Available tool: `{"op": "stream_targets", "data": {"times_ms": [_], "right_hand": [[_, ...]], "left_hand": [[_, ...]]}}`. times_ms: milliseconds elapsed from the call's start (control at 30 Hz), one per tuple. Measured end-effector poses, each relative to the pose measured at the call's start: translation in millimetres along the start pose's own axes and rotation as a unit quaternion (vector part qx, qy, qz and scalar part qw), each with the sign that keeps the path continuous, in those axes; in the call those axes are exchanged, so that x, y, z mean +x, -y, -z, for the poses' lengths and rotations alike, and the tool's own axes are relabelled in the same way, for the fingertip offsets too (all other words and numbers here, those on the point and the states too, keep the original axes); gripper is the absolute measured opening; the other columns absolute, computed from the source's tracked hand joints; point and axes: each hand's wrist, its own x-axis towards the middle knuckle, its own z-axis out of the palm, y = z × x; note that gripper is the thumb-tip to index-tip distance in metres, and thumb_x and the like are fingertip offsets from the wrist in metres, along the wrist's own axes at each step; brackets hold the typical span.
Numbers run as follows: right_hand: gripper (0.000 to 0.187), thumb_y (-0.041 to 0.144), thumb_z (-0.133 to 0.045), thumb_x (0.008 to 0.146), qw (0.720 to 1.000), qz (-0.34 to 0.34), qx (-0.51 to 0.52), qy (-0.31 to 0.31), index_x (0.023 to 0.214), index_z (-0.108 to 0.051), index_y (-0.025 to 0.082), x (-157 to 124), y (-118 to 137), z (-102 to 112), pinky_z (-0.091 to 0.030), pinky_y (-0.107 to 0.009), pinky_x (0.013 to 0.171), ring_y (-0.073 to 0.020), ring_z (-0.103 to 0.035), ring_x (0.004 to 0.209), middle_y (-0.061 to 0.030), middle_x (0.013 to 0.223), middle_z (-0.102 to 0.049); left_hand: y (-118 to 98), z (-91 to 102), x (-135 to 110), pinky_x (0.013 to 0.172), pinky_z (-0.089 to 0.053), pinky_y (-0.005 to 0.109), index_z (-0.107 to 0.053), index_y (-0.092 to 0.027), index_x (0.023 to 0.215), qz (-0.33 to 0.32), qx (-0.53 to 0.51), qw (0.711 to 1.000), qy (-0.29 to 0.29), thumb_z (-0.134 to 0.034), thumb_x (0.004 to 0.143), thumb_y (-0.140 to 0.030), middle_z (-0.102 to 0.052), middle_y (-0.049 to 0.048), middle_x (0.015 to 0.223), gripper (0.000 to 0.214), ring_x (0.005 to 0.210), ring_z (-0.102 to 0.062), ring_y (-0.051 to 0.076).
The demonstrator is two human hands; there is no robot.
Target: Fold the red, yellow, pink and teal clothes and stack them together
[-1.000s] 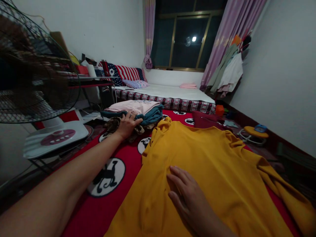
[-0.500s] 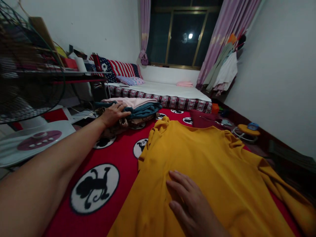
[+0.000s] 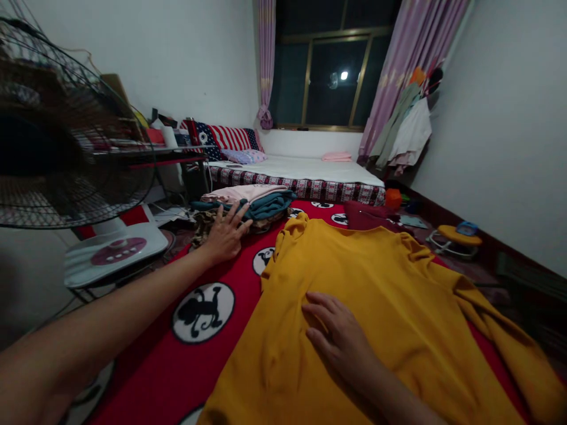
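A mustard-yellow long-sleeved top (image 3: 363, 277) lies spread on a red blanket (image 3: 150, 366) printed with black monkey figures in white circles. My right hand (image 3: 339, 336) rests on the top's left part, fingers stretched out and slightly bent, holding nothing. Farther off to the left, my left hand (image 3: 227, 233) has its fingers spread against the near side of a stack of folded clothes. In that stack a pink garment (image 3: 248, 192) lies over a teal one (image 3: 272, 205), with a leopard-patterned cloth (image 3: 204, 227) beneath. Behind the yellow top sits a maroon garment (image 3: 367, 216).
On the left stand a wire-caged fan (image 3: 75, 136) and its white base (image 3: 115, 251). A cluttered desk (image 3: 172, 147) is behind it. Across the back is a bed (image 3: 301, 168) below the window. A small yellow stool (image 3: 458, 235) stands at right, near hanging clothes (image 3: 411, 130).
My left hand has drawn back from the top of the stack to its near side, fingers spreading wider. My right hand stays on the yellow top. The view has shifted slightly.
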Motion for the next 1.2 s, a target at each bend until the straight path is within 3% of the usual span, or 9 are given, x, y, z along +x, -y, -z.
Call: {"op": "stream_targets", "data": {"times_ms": [167,333,533,667,733,867,967,1033,1200], "right_hand": [[0.029,0.024,-0.058,0.083,1.0,0.011,0.013,-0.004,0.112,-0.066,0.023,-0.1,-2.0,0.9,-0.041,-0.045,0.103,-0.0249,-0.052,0.122,-0.0095,0.131,-0.058],[0.029,0.021,-0.059,0.083,1.0,0.016,0.024,-0.008,0.111,-0.066,0.021,-0.8,-1.4,2.8,-0.04,-0.042,0.103,-0.0231,-0.052,0.121,-0.0094,0.13,-0.059],[0.029,0.021,-0.06,0.082,0.999,0.027,0.041,-0.016,0.11,-0.067,0.023,-0.1,-2.6,2.1,-0.041,-0.041,0.103,-0.0222,-0.053,0.119,-0.0081,0.129,-0.06],[0.03,0.019,-0.061,0.081,0.998,0.026,0.047,-0.016,0.11,-0.067,0.023,-0.2,-1.5,3.4,-0.042,-0.039,0.101,-0.0219,-0.054,0.117,-0.0074,0.127,-0.061],[0.03,0.019,-0.06,0.081,0.999,0.018,0.047,-0.014,0.109,-0.067,0.023,-0.7,-0.1,4.7,-0.041,-0.039,0.103,-0.0218,-0.053,0.119,-0.0072,0.128,-0.06],[0.027,0.019,-0.06,0.082,0.999,0.01,0.045,-0.008,0.108,-0.067,0.022,-1.2,1.5,6.1,-0.041,-0.039,0.103,-0.0221,-0.052,0.12,-0.0079,0.13,-0.059],[0.026,0.019,-0.06,0.082,0.999,0.009,0.042,-0.008,0.106,-0.068,0.022,-0.7,1.4,5.6,-0.04,-0.04,0.102,-0.0226,-0.053,0.119,-0.0081,0.129,-0.06],[0.026,0.019,-0.06,0.081,0.999,0.007,0.042,-0.01,0.106,-0.068,0.022,-0.4,1.3,5.2,-0.041,-0.041,0.103,-0.0226,-0.053,0.119,-0.0082,0.128,-0.06],[0.026,0.02,-0.06,0.082,0.999,0.013,0.044,-0.012,0.107,-0.067,0.023,-0.1,0.6,4.1,-0.041,-0.039,0.102,-0.0219,-0.054,0.119,-0.008,0.128,-0.06]], "left_hand": [[-61.8,10.3,-22.6,0.097,-0.044,0.038,-0.061,-0.02,0.123,0.068,-0.165,0.982,0.06,-0.048,0.085,-0.026,-0.062,0.0116,0.121,0.041,0.114,-0.056,0.026],[-84.6,-3.9,-8.7,0.08,-0.047,0.031,-0.072,-0.02,0.084,0.232,-0.452,0.847,0.158,-0.062,0.075,-0.029,-0.07,0.0081,0.095,0.017,0.097,-0.062,0.026],[-110.1,-4.0,0.5,0.048,-0.039,0.023,-0.066,-0.014,0.076,0.245,-0.582,0.739,0.234,-0.054,0.073,-0.069,-0.063,0.0044,0.064,0.055,0.052,-0.055,0.014],[-105.9,13.0,0.4,0.048,-0.037,0.022,-0.068,-0.013,0.082,0.22,-0.661,0.667,0.264,-0.07,0.061,-0.064,-0.064,0.0042,0.066,0.055,0.053,-0.055,0.012],[-81.3,26.4,8.5,0.049,-0.037,0.022,-0.069,-0.013,0.078,0.226,-0.592,0.732,0.25,-0.072,0.063,-0.054,-0.064,0.0037,0.065,0.044,0.055,-0.055,0.014],[-8.8,58.4,35.1,0.06,-0.04,0.027,-0.071,-0.015,0.076,0.232,-0.199,0.948,0.085,-0.065,0.072,-0.033,-0.065,0.0058,0.072,0.019,0.071,-0.06,0.021],[16.6,75.4,47.1,0.077,-0.044,0.034,-0.069,-0.016,0.106,0.198,-0.006,0.979,-0.051,-0.054,0.08,-0.019,-0.064,0.0121,0.11,0.03,0.1,-0.056,0.027],[5.6,77.4,47.2,0.086,-0.043,0.037,-0.065,-0.017,0.117,0.159,0.019,0.983,-0.093,-0.049,0.083,-0.014,-0.055,0.0122,0.128,0.038,0.112,-0.05,0.028],[-71.6,53.9,34.1,0.079,-0.046,0.032,-0.073,-0.022,0.096,0.094,-0.107,0.989,0.051,-0.047,0.09,-0.04,-0.07,0.0087,0.095,0.032,0.092,-0.063,0.025]]}}
